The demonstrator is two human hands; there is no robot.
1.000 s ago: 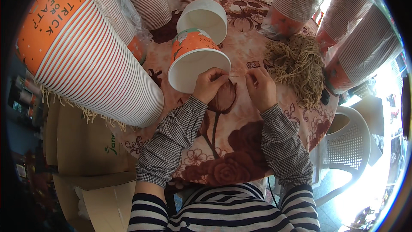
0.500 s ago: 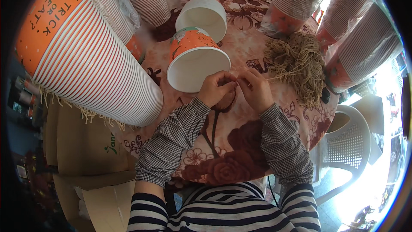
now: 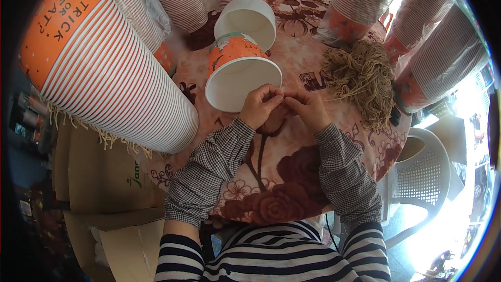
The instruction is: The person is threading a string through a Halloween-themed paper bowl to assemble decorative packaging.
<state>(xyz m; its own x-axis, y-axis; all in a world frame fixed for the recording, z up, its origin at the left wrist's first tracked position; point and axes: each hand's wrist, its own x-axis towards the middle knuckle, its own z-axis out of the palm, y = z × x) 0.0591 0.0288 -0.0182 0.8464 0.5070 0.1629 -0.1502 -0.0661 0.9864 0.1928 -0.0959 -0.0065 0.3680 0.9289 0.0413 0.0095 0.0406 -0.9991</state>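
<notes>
My left hand (image 3: 260,106) and my right hand (image 3: 308,110) meet over the table, fingertips pinched together. Whatever lies between those fingertips is too small to make out. Just beyond my left hand, an orange printed paper bucket (image 3: 237,52) lies on its side, its white mouth facing me. The left fingers overlap its lower right rim; whether they touch it I cannot tell. Behind it lies a second paper bucket (image 3: 255,15), also tipped, with its white inside showing. A loose heap of tan twine (image 3: 362,81) sits to the right of my hands.
A tall nested stack of paper buckets (image 3: 120,73) leans in at the left, twine ends hanging beneath. More plastic-wrapped stacks (image 3: 360,0) stand around the far side. A patterned cloth (image 3: 292,177) covers the round table. Cardboard boxes (image 3: 109,177) are at lower left, a white plastic chair (image 3: 422,177) at right.
My right hand has shifted slightly left and down, closing against my left fingertips. The pale strand seen by my right hand earlier no longer shows. The near bucket has moved slightly right.
</notes>
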